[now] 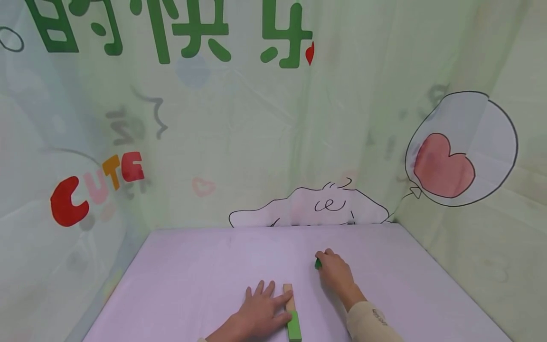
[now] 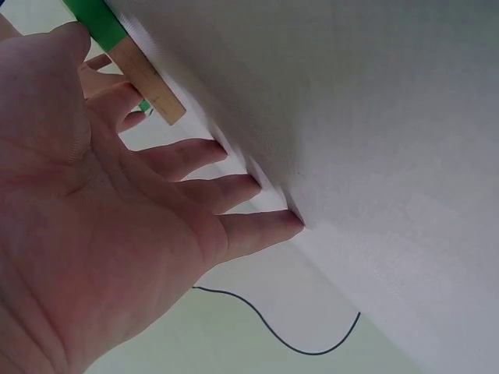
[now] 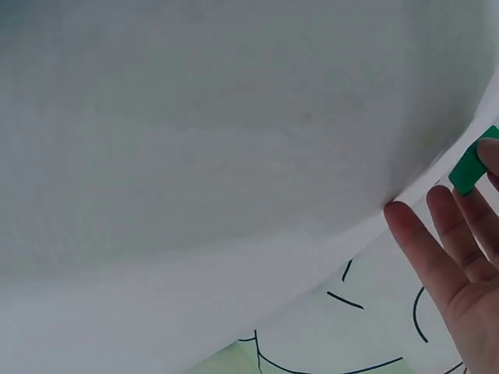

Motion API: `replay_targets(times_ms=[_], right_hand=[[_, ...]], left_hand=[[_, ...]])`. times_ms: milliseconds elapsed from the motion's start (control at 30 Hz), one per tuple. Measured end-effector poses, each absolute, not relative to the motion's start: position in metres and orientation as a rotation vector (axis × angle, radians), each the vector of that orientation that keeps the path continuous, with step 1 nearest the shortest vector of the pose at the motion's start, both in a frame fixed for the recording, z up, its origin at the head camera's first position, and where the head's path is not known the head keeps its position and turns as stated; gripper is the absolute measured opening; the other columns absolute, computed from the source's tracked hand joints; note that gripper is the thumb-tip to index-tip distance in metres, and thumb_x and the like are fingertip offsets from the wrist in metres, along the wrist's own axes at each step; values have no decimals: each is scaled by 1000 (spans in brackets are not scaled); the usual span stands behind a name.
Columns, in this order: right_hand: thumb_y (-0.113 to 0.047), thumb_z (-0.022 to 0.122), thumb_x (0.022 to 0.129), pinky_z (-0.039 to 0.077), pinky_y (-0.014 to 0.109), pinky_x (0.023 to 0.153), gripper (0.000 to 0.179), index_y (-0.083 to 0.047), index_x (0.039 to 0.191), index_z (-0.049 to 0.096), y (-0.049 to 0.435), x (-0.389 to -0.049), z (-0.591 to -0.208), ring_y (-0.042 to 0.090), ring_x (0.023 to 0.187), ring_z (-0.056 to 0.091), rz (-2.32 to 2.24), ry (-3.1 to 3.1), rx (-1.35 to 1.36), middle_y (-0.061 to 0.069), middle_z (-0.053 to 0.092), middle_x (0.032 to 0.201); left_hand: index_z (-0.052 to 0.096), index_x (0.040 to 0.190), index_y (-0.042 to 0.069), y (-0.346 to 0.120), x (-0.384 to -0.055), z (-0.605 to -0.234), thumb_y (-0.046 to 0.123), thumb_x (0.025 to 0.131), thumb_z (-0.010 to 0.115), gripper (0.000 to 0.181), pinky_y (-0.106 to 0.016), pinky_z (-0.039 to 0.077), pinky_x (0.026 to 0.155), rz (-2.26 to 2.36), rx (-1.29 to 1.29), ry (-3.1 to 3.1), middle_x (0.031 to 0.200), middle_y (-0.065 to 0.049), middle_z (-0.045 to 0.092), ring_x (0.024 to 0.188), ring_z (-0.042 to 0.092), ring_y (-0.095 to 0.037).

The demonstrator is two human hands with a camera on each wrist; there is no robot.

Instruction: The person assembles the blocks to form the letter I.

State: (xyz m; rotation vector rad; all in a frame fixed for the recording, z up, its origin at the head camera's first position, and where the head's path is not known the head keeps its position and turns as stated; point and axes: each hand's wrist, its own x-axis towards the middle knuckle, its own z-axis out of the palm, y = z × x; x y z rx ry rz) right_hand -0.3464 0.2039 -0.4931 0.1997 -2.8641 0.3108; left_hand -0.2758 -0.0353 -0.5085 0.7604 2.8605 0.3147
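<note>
A light green block (image 1: 294, 328) and a plain wooden block (image 1: 287, 288) lie end to end in a line on the table. My left hand (image 1: 262, 314) rests beside them on their left, fingers spread. Its index finger reaches onto the wooden block and its thumb touches the green one. In the left wrist view, the tips of the other fingers (image 2: 269, 226) meet the tabletop. Further back and to the right, my right hand (image 1: 336, 271) pinches a small dark green block (image 3: 468, 170) between thumb and fingers, close to the table surface. The hand partly hides that block.
The table (image 1: 192, 256) has a pale lilac cover. Behind it hangs a light green curtain (image 1: 256, 142) with printed letters and drawings, and similar cloth stands at both sides. A balloon drawing (image 1: 491, 142) is on the right cloth.
</note>
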Motion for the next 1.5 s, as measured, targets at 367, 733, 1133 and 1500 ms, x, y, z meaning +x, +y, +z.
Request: replay_targets(times_ms=[367, 733, 1133, 1500], right_hand=[[-7, 73, 78, 50, 35, 70, 31, -11, 108, 67, 188, -343, -492, 15, 74, 53, 328, -2844, 332, 1, 55, 88], [-11, 73, 79, 50, 34, 75, 31, -14, 110, 66, 176, -339, -495, 13, 80, 55, 296, -2846, 400, -2, 56, 92], [-12, 73, 79, 50, 35, 78, 32, -16, 110, 66, 166, -337, -492, 13, 83, 56, 254, -2856, 478, -2, 57, 95], [-13, 71, 81, 50, 34, 80, 31, -17, 111, 66, 154, -338, -490, 14, 87, 59, 219, -2845, 556, -3, 58, 98]], left_hand=[[37, 137, 51, -34, -279, -509, 75, 82, 33, 61, -70, 22, 95, 340, 751, 2856, 145, -13, 38, 132, 28, -44], [38, 136, 51, -34, -278, -509, 74, 82, 35, 59, -69, 22, 96, 365, 737, 2827, 145, -12, 38, 132, 29, -43], [37, 137, 51, -36, -278, -509, 75, 83, 34, 59, -69, 23, 95, 342, 756, 2840, 145, -13, 38, 132, 29, -44], [38, 139, 46, -39, -275, -506, 70, 86, 35, 58, -69, 26, 93, 359, 824, 2863, 143, -14, 40, 131, 31, -44]])
